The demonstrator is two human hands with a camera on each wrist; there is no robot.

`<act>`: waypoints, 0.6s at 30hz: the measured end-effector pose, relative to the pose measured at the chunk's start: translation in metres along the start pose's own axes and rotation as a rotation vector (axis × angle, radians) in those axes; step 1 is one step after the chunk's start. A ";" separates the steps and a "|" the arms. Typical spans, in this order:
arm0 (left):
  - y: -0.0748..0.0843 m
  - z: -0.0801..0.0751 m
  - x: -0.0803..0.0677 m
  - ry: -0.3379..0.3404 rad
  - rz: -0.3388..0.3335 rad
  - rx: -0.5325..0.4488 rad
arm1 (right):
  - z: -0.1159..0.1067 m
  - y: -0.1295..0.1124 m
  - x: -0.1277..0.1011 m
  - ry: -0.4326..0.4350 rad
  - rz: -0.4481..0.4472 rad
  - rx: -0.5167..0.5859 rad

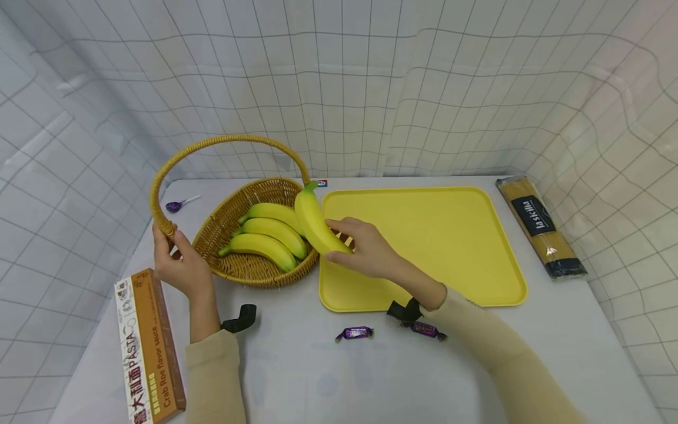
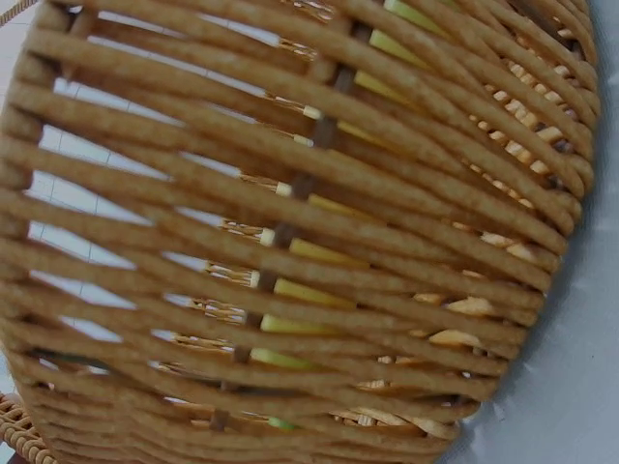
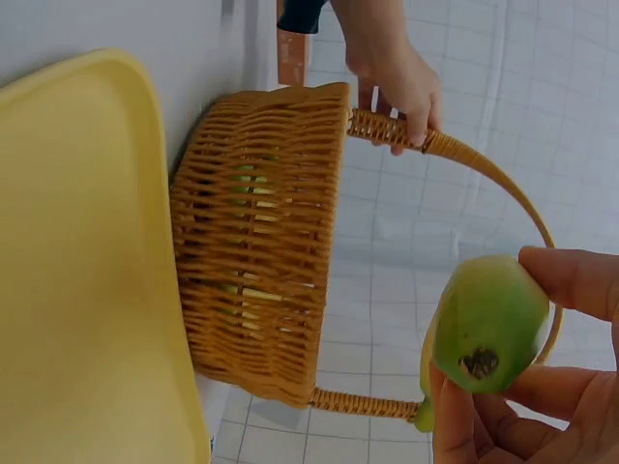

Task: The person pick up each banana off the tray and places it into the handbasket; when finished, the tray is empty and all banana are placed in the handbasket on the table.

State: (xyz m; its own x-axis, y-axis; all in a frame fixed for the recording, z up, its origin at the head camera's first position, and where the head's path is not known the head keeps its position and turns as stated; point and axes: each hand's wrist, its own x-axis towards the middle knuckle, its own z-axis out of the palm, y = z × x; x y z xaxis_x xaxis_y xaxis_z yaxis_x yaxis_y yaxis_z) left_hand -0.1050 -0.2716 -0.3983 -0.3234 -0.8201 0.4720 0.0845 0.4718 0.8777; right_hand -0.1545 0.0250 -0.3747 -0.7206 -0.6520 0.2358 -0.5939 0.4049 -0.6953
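Gripping a smooth curved banana (image 1: pixel 316 222) in the right hand (image 1: pixel 367 248), fingers curled round it, hovering over the seam between woven basket (image 1: pixel 249 268) rim and flat yellow tray (image 1: pixel 439 235), left hand (image 1: pixel 180 265) clutching the handle base, three bananas (image 1: pixel 270 235) lying inside, slats hiding them from the left wrist.

Left hand (image 1: pixel 180 268): at 9 o'clock of scene, forearm rising from 6 o'clock edge, beige sleeve to wrist, black wrist mount beside it. Fingers curled around basket handle (image 1: pixel 161 221) at its lower left end, thumb up along it; seen too in right wrist view (image 3: pixel 401 82).

Right hand (image 1: pixel 365 247): near centre, arm entering from 5 o'clock, beige sleeve, black strap at wrist. Fingers and thumb wrapped round lower end of banana (image 1: pixel 315 221); fingertips (image 3: pixel 571 280) pinch its tip.
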 end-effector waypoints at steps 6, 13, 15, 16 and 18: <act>-0.002 0.001 -0.001 0.001 0.018 0.002 | 0.011 -0.010 0.006 0.044 0.045 -0.025; -0.016 0.004 0.003 0.013 -0.004 0.023 | 0.016 -0.015 0.003 0.030 0.072 -0.023; -0.020 0.004 0.004 0.014 -0.001 0.024 | 0.019 -0.016 0.004 0.022 0.062 -0.027; -0.021 0.004 0.004 0.014 0.001 0.024 | 0.020 -0.017 0.005 0.019 0.054 -0.031; -0.019 0.005 0.004 0.013 0.002 0.022 | 0.022 -0.018 0.007 0.014 0.040 -0.037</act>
State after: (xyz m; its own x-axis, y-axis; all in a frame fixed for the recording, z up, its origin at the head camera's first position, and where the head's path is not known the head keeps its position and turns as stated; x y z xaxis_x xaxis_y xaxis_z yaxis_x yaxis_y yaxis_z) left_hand -0.1121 -0.2823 -0.4139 -0.3109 -0.8233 0.4749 0.0640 0.4804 0.8747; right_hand -0.1409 -0.0014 -0.3751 -0.7490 -0.6259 0.2174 -0.5769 0.4546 -0.6786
